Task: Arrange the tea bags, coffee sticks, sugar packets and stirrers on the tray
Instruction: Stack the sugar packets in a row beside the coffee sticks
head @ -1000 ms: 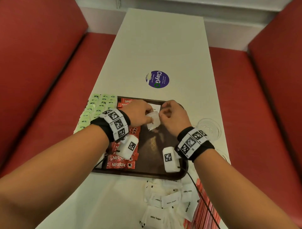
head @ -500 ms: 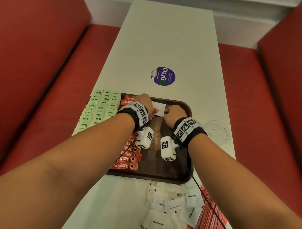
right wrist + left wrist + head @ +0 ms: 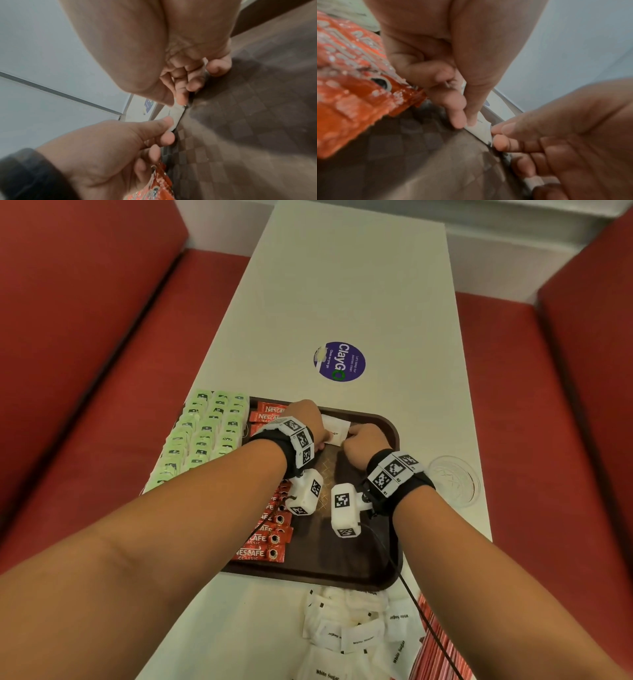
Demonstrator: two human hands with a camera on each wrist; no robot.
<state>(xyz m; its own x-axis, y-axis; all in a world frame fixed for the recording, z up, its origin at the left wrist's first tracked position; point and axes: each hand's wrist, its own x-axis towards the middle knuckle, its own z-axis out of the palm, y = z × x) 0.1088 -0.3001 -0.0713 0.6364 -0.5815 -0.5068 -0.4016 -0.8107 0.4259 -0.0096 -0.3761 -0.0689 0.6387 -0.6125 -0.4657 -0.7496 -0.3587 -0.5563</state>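
Note:
A dark brown tray (image 3: pixel 388 573) lies on the white table. Green tea bags (image 3: pixel 202 436) fill its left side in rows, with red Nescafe coffee sticks (image 3: pixel 265 553) in a column beside them. Both hands hold one white sugar packet (image 3: pixel 337 428) low at the tray's far end. My left hand (image 3: pixel 308 422) pinches its left edge (image 3: pixel 481 128) between thumb and fingers. My right hand (image 3: pixel 363 445) pinches its right edge (image 3: pixel 177 115). A heap of white sugar packets (image 3: pixel 356 631) lies on the table in front of the tray, with red stirrers (image 3: pixel 438 655) at their right.
A clear plastic cup lid (image 3: pixel 454 479) sits on the table right of the tray. A round purple sticker (image 3: pixel 339 361) marks the table beyond the tray. Red bench seats (image 3: pixel 78 364) flank the table on both sides.
Both hands carried the sugar packet away from me and lowered it to the tray's far end. The head view shifted forward.

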